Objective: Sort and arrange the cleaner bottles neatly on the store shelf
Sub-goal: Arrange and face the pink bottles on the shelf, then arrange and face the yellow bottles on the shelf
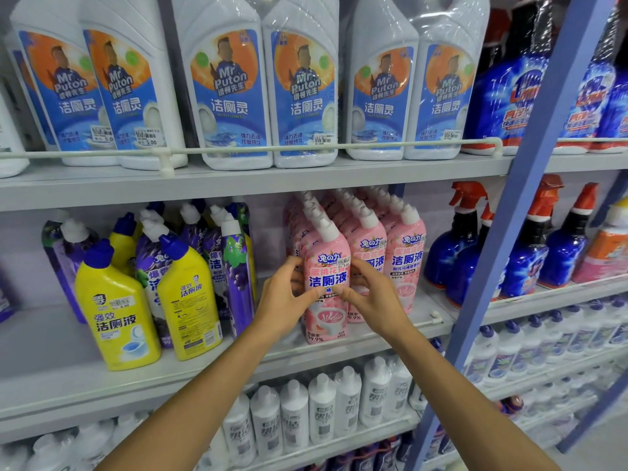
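Note:
A pink cleaner bottle (328,277) with a white angled cap stands at the front edge of the middle shelf (238,365). My left hand (287,297) grips its left side and my right hand (368,294) grips its right side, thumbs across the label. Behind and to its right stand rows of several more pink bottles (404,263). Left of a gap stand two yellow bottles with blue caps (117,321) (190,300), and purple bottles (234,266) lean crookedly behind them.
Large white bottles (231,90) fill the top shelf behind a white rail (163,151). Blue spray bottles with red triggers (455,246) stand right of the pink rows. A blue upright post (503,239) crosses the right side. Small white bottles (323,406) line the shelf below.

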Motion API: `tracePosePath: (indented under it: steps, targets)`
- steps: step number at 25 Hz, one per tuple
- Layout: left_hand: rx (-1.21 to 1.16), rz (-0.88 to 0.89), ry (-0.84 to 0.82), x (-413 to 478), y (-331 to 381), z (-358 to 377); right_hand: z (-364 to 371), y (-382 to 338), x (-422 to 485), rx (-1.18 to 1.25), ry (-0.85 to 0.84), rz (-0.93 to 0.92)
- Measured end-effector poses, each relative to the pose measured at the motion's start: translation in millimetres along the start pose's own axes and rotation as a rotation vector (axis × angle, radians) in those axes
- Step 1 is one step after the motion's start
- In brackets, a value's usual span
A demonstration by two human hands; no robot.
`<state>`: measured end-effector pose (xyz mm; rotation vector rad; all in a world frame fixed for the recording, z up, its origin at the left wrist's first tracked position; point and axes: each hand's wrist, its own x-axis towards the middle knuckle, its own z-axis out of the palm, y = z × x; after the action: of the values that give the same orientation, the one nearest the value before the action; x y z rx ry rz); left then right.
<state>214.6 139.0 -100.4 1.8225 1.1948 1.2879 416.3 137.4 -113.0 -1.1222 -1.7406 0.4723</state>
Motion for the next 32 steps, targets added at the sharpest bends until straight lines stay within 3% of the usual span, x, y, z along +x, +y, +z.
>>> tracePosePath:
  steps: [16, 22, 32]
  targets:
    - [0.082, 0.008, -0.115, -10.8, -0.5, -37.1, -1.2, -36.2, -19.0, -0.147, 0.009, 0.047]
    - [0.188, 0.037, -0.105, -56.9, -12.0, -140.9, 33.0, -79.7, -55.7, -0.292, 0.129, 0.097]
    - [0.232, -0.043, 0.112, -111.4, -46.5, -304.9, 172.2, -184.3, -20.5, -0.210, -0.169, -0.061]
